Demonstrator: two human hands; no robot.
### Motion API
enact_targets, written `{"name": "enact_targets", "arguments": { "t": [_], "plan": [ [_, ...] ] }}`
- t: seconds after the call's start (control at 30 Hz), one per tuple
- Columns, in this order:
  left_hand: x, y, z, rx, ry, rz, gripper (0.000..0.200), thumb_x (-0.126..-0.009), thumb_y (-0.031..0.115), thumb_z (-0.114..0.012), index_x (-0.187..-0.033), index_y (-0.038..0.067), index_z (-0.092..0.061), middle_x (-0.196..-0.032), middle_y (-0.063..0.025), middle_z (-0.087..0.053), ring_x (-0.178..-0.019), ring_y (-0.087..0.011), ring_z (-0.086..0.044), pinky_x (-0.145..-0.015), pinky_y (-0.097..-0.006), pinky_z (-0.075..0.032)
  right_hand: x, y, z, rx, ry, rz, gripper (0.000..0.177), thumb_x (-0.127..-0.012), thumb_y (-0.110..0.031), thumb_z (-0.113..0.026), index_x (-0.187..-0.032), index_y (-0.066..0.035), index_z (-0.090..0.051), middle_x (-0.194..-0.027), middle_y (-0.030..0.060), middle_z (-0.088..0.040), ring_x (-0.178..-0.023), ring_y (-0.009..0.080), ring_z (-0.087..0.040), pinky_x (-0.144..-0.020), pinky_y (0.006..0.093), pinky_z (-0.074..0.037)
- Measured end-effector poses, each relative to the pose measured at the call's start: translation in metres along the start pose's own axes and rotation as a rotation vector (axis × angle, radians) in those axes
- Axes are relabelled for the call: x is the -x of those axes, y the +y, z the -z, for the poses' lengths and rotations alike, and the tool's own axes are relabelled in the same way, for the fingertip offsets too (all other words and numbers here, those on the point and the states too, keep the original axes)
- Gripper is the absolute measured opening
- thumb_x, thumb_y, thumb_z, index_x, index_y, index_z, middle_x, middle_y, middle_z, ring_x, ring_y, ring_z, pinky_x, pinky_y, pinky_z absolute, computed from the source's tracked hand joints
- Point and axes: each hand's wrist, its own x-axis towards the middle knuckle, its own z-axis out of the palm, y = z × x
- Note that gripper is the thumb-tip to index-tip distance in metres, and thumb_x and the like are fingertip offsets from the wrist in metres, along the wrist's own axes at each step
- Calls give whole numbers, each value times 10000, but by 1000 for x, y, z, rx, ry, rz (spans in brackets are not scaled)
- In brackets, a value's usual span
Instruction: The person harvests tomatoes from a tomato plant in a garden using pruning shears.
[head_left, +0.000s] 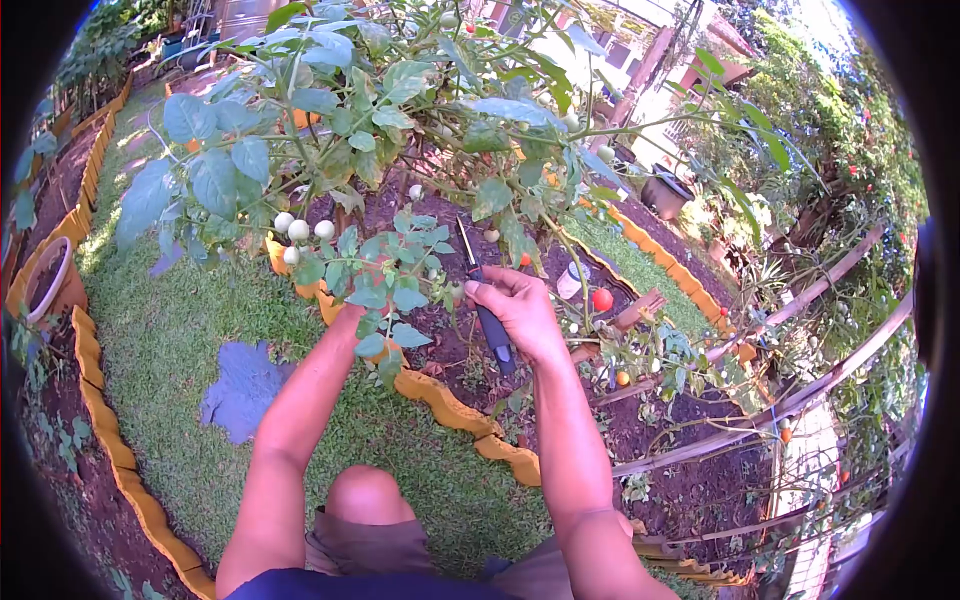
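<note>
My right hand (515, 310) is closed around the dark handle of a slim pointed tool (490, 325), its thin tip pointing up beside the tomato plant. To its left, my left hand (372, 290) reaches in among the leaves of a low branch (400, 270); foliage hides most of its fingers. Pale unripe tomatoes (298, 230) hang in a cluster left of that branch. A red tomato (602, 299) hangs to the right of my right hand, near a white cup-like container (572, 281). The large tomato plant (400, 100) spreads over the top.
Yellow scalloped edging (440, 400) runs between grass (170, 360) and the soil bed. A flat grey stone (243, 388) lies in the grass. Wooden poles (800, 395) slant across the right. A round pot (58, 285) stands far left, and a dark pot (665, 195) at upper right.
</note>
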Motion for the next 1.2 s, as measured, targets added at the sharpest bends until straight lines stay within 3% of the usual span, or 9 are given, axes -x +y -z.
{"name": "enact_targets", "arguments": {
  "t": [0.27, 0.4, 0.57, 0.67, 0.77, 0.87, 0.9, 1.07, 1.2],
  "plan": [
    [76, -39, -16, -34, -17, 373, 320, -871, 86, -691, -1170, -25, -666, -905, -105, -713, -857, -171, -675, -724, -314, -504, 71, -5, 5, -56, -127, -25, 641, -828, -251, -841, -1315, 91, -605, -889, 92, -752, -764, 93, -667, -680, 262, -519],
    [106, -50, -21, -8, -311, 609, 295, -887, 181, -742, -1114, -2, -693, -923, -167, -722, -800, -220, -666, -703, -387, -511, 102, 9, 10, -58, -222, -26, 601, -810, -245, -847, -1284, 60, -640, -922, 78, -752, -808, 84, -659, -749, 274, -530],
    [98, -39, -49, -108, -732, 551, 398, -866, 236, -773, -1155, -21, -681, -894, -144, -710, -808, -222, -669, -716, -376, -524, 122, 37, 18, -88, -261, -30, 515, -803, -263, -848, -1204, 18, -687, -867, 49, -730, -747, 73, -627, -687, 279, -510],
    [87, -36, -80, 62, -747, 808, 469, -869, 323, -809, -1153, -8, -638, -861, -77, -693, -800, -182, -675, -658, -338, -513, 135, 49, 23, -121, -250, -49, 512, -799, -286, -850, -1186, 9, -693, -822, 44, -716, -715, 72, -619, -649, 278, -495],
    [101, -70, -111, -113, -631, 499, 627, -870, 342, -812, -1342, 7, -571, -990, -126, -734, -888, -222, -710, -737, -346, -554, 144, 58, 35, -135, -242, -67, 527, -793, -297, -854, -1193, 5, -692, -809, 49, -720, -707, 73, -625, -644, 279, -493],
    [90, -47, -104, -160, -629, 398, 713, -891, 327, -798, -1450, 10, -489, -1088, -177, -736, -946, -224, -712, -791, -363, -564, 150, 66, 49, -153, -213, -76, 550, -784, -310, -859, -1208, -3, -690, -794, 55, -724, -704, 79, -635, -643, 282, -494],
    [90, -60, -98, -30, -699, 587, 637, -898, 287, -789, -1407, 4, -532, -1058, -142, -738, -942, -206, -707, -808, -352, -566, 152, 68, 54, -148, -199, -77, 557, -782, -314, -860, -1213, -6, -689, -792, 57, -725, -706, 82, -640, -644, 283, -496],
    [106, -50, -28, 45, -679, 748, 456, -901, 222, -765, -1280, 0, -642, -1040, -101, -725, -951, -177, -676, -837, -325, -540, 159, 90, 68, -188, -193, -84, 593, -781, -325, -860, -1238, 5, -674, -835, 74, -736, -725, 96, -657, -665, 286, -506],
    [125, 28, 30, -125, -828, 841, 454, -922, 207, -760, -1288, -21, -619, -1084, -77, -707, -946, -152, -650, -864, -315, -532, 164, 107, 66, -266, -265, -29, 593, -790, -331, -848, -1246, 1, -664, -875, 88, -745, -736, 98, -653, -671, 290, -500]
  ]
}}
